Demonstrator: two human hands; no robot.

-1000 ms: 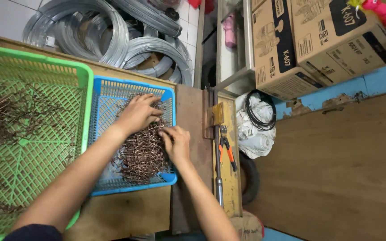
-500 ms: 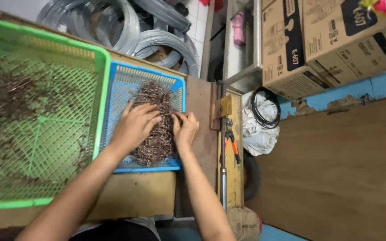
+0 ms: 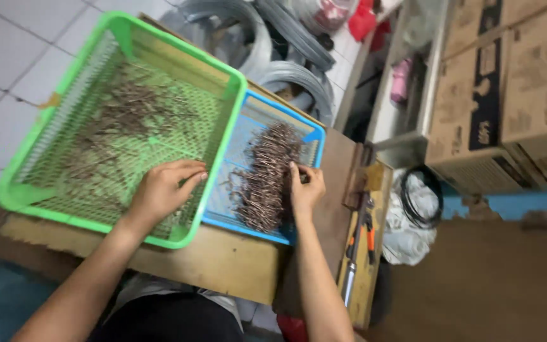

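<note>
A worn wooden workbench carries everything; under the left hand sits a large green mesh basket, scattered with brown wire pieces; just beside it, under the right hand, a smaller blue mesh basket holding a heap of bent wire pieces; right of that hand, pliers with orange grips lie on a wooden strip.
</note>
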